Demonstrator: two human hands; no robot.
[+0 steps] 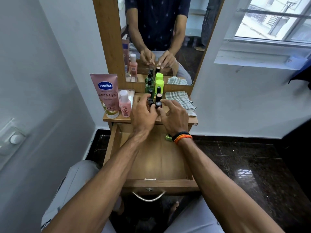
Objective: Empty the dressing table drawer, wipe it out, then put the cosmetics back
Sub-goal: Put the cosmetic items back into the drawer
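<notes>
The wooden drawer [158, 165] is pulled out below the dressing table top [116, 118]. Only a small green item [168, 137] lies in its far right corner, partly hidden by my right wrist. On the top stands a cluster of small dark bottles [158, 98], a green pump bottle [149, 88] and a lime-green capped bottle [159, 84]. My left hand [143, 111] curls around the small dark bottles at the cluster's left. My right hand [175, 115] touches a dark bottle [158, 105] with its fingertips, fingers spread.
A pink Vaseline tube [106, 95] and a pink bottle [124, 104] stand at the left of the top, with a clear box [130, 93] behind. A checked cloth [181, 100] lies at the right. The mirror [159, 39] rises behind; walls close on both sides.
</notes>
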